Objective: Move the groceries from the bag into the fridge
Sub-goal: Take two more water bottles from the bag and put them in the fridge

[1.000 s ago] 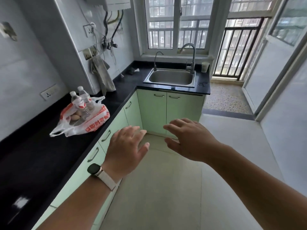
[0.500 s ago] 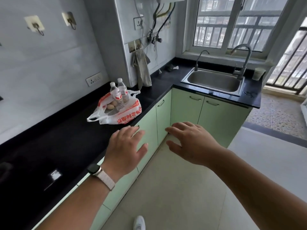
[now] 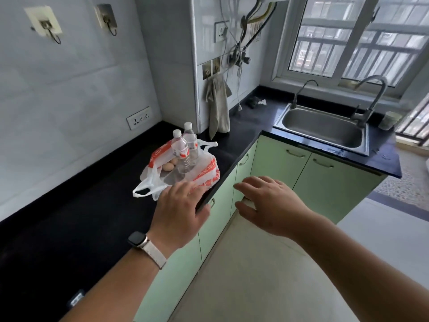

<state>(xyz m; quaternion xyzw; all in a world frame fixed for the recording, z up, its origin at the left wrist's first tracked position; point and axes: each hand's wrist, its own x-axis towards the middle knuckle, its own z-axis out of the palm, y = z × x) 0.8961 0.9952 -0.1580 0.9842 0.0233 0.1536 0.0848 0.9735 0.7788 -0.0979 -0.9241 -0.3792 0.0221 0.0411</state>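
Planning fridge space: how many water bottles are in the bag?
2. Both stand in the plastic bag: the front bottle, and the rear bottle behind it. Others could lie hidden inside.

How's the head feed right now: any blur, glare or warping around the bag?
Head view: daylight from the window lights it evenly, panes washed out; the bag and bottles read sharp; the black counter is dark, with one small glare patch near the bottom left; wide-angle bowing tilts the wall and cabinets; left hand and right hand look slightly soft.
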